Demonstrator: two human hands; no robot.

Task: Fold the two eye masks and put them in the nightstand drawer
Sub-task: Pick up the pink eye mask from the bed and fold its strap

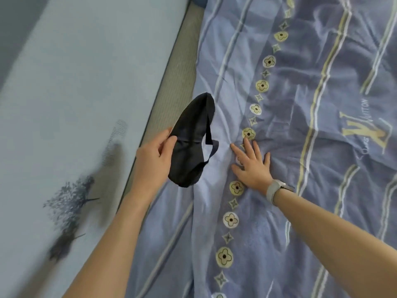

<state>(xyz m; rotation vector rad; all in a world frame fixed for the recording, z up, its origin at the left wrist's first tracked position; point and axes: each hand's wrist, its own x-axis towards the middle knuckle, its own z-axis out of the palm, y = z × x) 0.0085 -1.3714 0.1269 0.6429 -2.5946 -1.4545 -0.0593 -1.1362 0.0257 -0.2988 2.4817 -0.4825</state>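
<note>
A black eye mask (191, 143) hangs above the bed's left side, its dark strap looping out to the right. My left hand (153, 153) pinches its left edge between thumb and fingers. My right hand (252, 164) lies flat with fingers spread on the blue quilt (300, 104), just right of the mask, and holds nothing. A grey watch is on that wrist. Only one eye mask is in view, and neither a nightstand nor a drawer shows.
The quilt has yellow and white stripes and a row of flower marks down its middle. A beige mattress edge (178, 82) runs along its left side. A pale wall (75, 93) with a dark tree print stands at the left.
</note>
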